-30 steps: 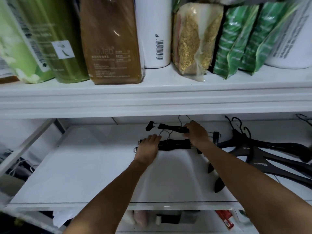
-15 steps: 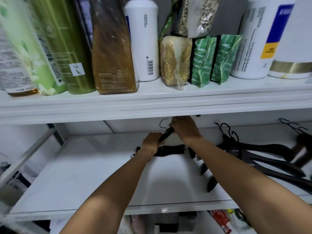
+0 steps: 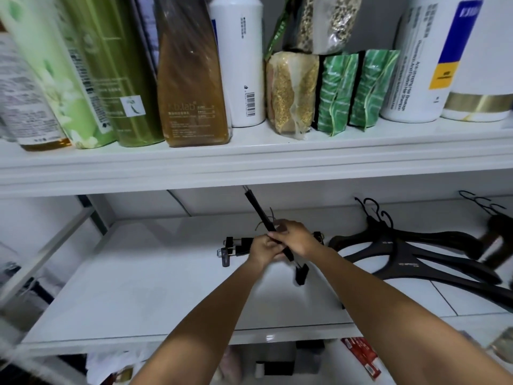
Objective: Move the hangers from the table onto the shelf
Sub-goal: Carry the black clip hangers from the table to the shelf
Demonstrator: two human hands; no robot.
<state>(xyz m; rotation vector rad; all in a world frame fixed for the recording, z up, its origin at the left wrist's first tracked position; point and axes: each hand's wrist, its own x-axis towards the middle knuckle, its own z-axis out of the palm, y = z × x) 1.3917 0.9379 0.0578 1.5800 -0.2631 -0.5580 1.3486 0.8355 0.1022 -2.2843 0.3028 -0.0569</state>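
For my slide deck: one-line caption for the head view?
Both hands tilt a black clip hanger above another on the white shelf.

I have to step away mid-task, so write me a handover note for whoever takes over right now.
Left hand: closed on the tilted clip hanger, gripping its bar.
Right hand: also closed on that same hanger, just above the left.
That hanger stands steeply tilted above the lower shelf, one clip end hanging down toward you.
A second clip hanger lies flat on the shelf behind the hands.
A pile of black coat hangers lies on the shelf to the right.
Done: those hangers are on the shelf.
Left: lay the held hanger down. The table is out of view, so check for more.
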